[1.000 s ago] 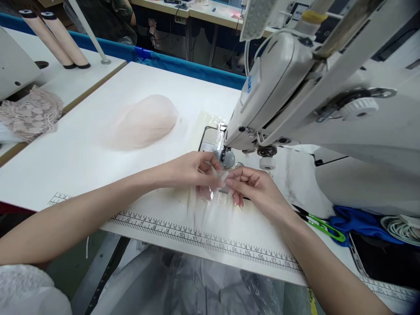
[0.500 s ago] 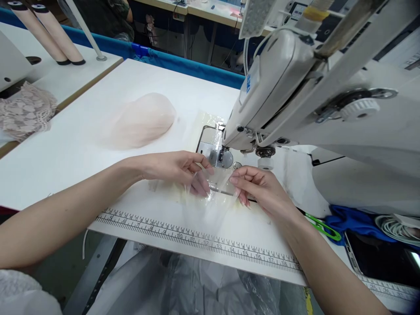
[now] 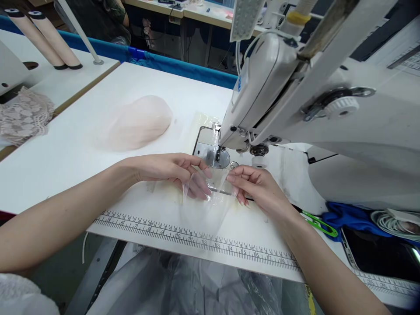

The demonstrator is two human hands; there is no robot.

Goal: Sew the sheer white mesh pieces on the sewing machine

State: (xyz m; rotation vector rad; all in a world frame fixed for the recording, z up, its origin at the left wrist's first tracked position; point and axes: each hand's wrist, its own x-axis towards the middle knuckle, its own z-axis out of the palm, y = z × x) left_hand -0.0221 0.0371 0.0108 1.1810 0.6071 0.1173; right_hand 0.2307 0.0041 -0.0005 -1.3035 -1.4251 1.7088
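A small piece of sheer, whitish mesh fabric (image 3: 205, 214) hangs between my hands, in front of the sewing machine's needle plate (image 3: 221, 159). My right hand (image 3: 252, 183) pinches its upper right corner between thumb and fingertips. At its left edge, my left hand (image 3: 183, 173) holds the fabric with curled fingers, some of them showing through it. The presser foot (image 3: 218, 153) of the white sewing machine (image 3: 262, 83) is just beyond my fingertips, with no fabric visible under it. A pile of pale pink sheer fabric (image 3: 141, 122) lies on the table to the left.
A printed ruler strip (image 3: 197, 238) runs along the table's front edge. Green-handled snips (image 3: 320, 223), a blue cloth (image 3: 351, 218) and a dark-screened phone (image 3: 380, 253) lie at right. Beige lace (image 3: 26, 116) rests at far left. A person (image 3: 98, 19) sits beyond the blue trough.
The view has shifted slightly. My hands remain near the needle plate, and the sheer fabric between them is spread a little wider.
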